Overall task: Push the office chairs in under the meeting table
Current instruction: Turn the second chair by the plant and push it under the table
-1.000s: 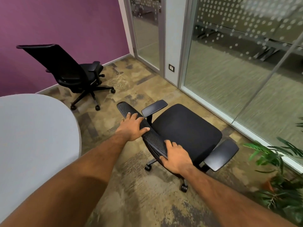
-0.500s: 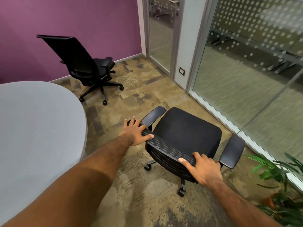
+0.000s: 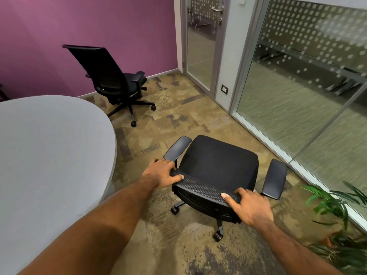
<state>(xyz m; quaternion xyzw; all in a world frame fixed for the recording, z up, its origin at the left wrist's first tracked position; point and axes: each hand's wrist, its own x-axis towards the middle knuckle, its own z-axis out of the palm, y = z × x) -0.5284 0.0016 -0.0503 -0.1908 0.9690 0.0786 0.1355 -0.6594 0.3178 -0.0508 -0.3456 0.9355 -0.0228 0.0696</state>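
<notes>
A black office chair [image 3: 218,161] stands in front of me, its seat facing away toward the glass wall. My left hand [image 3: 161,173] grips the left end of its mesh backrest top. My right hand [image 3: 250,207] grips the right end, thumb lying along the top edge. The grey oval meeting table [image 3: 49,165] fills the left side, its rim a short way left of the chair. A second black office chair [image 3: 111,82] stands farther off by the purple wall, away from the table.
A glass partition [image 3: 297,100] and a glass door [image 3: 200,46] run along the right and far side. A potted green plant [image 3: 335,211] sits at the lower right close to the chair's right armrest. Patterned carpet [image 3: 178,120] lies between both chairs.
The near chair has turned clockwise under my hands, its backrest now squarer to me. My right hand slid to the backrest's right end. The view shifted, bringing the far chair closer to centre.
</notes>
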